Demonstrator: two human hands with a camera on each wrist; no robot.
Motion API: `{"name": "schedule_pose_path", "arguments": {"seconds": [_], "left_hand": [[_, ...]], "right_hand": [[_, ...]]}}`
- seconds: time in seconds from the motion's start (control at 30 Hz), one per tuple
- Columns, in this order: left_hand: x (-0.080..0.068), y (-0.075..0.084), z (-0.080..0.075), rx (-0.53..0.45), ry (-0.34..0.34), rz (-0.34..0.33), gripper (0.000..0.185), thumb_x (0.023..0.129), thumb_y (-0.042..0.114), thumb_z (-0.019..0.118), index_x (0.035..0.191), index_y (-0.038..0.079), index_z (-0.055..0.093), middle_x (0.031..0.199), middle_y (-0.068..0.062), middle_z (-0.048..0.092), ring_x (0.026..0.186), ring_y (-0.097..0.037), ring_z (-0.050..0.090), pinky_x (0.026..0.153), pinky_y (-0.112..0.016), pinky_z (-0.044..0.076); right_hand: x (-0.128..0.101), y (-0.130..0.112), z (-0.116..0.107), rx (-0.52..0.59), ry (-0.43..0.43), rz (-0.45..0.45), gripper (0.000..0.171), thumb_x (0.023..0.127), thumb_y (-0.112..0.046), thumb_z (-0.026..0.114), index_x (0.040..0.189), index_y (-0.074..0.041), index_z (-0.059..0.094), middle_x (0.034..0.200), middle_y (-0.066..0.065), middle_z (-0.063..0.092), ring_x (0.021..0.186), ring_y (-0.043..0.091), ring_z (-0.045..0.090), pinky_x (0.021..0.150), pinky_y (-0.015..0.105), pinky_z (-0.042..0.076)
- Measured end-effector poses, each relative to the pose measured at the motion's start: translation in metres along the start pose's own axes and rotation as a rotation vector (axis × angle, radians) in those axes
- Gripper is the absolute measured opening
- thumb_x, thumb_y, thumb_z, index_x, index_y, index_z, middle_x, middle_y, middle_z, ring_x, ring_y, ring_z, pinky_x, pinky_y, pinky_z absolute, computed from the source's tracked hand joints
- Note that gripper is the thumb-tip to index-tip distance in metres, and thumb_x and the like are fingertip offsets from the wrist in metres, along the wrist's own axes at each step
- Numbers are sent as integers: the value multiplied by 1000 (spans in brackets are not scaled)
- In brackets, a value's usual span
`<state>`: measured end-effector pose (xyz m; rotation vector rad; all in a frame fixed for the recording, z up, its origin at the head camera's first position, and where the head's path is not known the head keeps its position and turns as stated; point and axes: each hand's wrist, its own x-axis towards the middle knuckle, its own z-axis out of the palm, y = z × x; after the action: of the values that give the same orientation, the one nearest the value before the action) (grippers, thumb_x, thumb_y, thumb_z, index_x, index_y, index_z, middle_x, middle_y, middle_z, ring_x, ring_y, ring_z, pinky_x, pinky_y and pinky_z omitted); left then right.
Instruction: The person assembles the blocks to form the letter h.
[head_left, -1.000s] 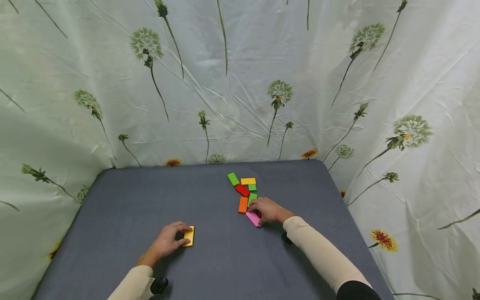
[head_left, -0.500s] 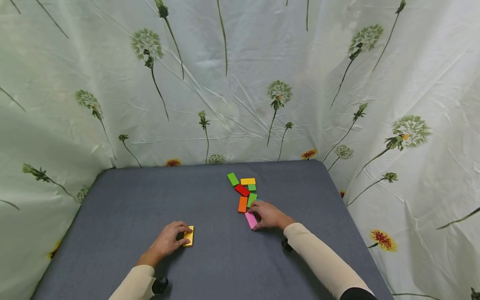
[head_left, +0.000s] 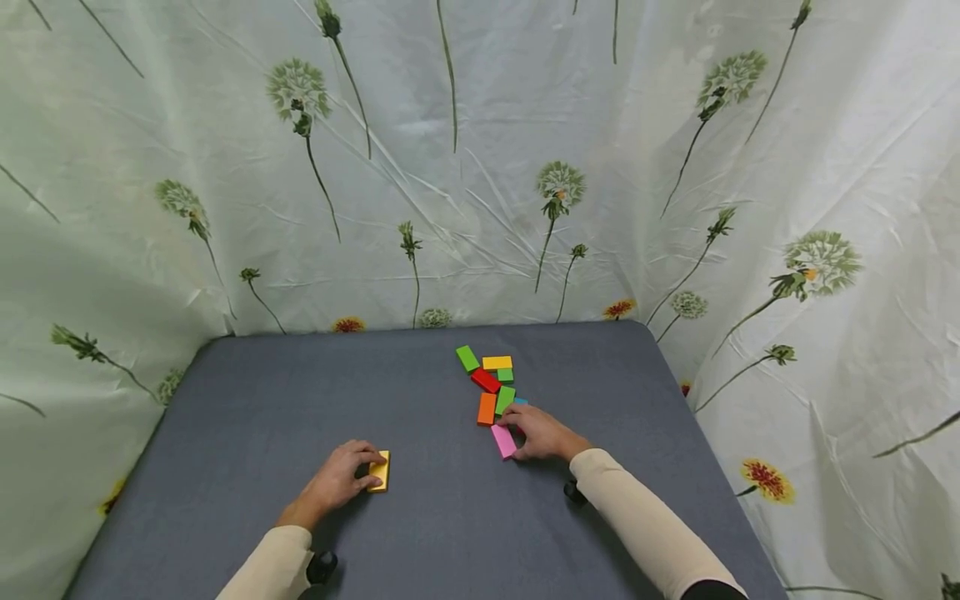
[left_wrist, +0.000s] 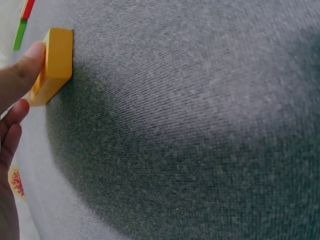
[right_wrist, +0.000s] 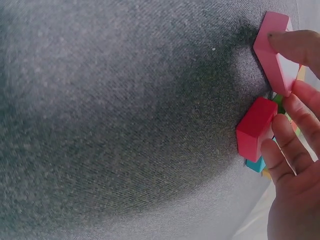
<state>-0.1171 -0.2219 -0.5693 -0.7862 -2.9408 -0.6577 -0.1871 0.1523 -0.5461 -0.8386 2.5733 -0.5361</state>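
Observation:
My left hand (head_left: pixel 341 477) lies on the grey table (head_left: pixel 247 392) at the near left. Its thumb (left_wrist: pixel 20 75) and curled fingers pinch a yellow block (head_left: pixel 379 472) (left_wrist: pixel 52 65) that rests on the cloth. My right hand (head_left: pixel 542 433) sits at the near end of a cluster of coloured blocks. There its thumb (right_wrist: pixel 295 42) and a fingertip grip a pink block (head_left: pixel 503 441) (right_wrist: pixel 272 50). Other fingers touch a red block (right_wrist: pixel 255 127), which the hand hides in the head view. A blue block (head_left: pixel 520 402) (right_wrist: pixel 257 164) peeks out beside it.
Beyond the right hand lie an orange block (head_left: pixel 487 408), a green block (head_left: pixel 505 399), a second red block (head_left: pixel 485 380), another yellow block (head_left: pixel 497 362) and a further green block (head_left: pixel 467 358). A flowered curtain (head_left: pixel 480 167) encloses the table on three sides.
My right hand has slid slightly away from me with the pink block, and the blue block now shows beside it. The left hand and its yellow block have stayed put.

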Motion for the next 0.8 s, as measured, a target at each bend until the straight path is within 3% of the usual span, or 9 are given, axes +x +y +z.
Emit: {"name": "schedule_pose_path", "arguments": {"seconds": [0.17, 0.33, 0.53, 0.8], "left_hand": [[0, 0, 0, 60, 23, 83, 24, 73, 13, 83, 92, 4, 72, 94, -3, 63, 89, -24, 60, 79, -43, 50], [-2, 1, -1, 73, 3, 115, 23, 74, 12, 82, 93, 3, 72, 97, -4, 62, 90, -24, 60, 79, -43, 50], [-2, 0, -2, 88, -21, 127, 24, 75, 12, 81, 95, 3, 72, 98, -4, 62, 92, -25, 60, 79, -43, 50], [-1, 1, -4, 55, -74, 81, 28, 76, 17, 81, 98, 1, 72, 100, -4, 63, 94, -25, 60, 81, -45, 49]], "right_hand": [[0, 0, -1, 13, -3, -14, 51, 79, -18, 77, 127, -10, 61, 129, 8, 54, 118, 26, 50, 103, 46, 39], [-2, 0, 1, 24, -10, -33, 52, 80, -17, 77, 128, -8, 60, 129, 10, 56, 120, 28, 49, 104, 49, 38], [-3, 3, 6, 65, 15, -2, 54, 79, -18, 78, 129, -9, 60, 129, 9, 55, 119, 27, 49, 103, 47, 39], [-8, -5, 5, 151, 112, 37, 54, 79, -22, 78, 128, -9, 59, 126, 7, 55, 109, 22, 51, 97, 44, 45]]}}
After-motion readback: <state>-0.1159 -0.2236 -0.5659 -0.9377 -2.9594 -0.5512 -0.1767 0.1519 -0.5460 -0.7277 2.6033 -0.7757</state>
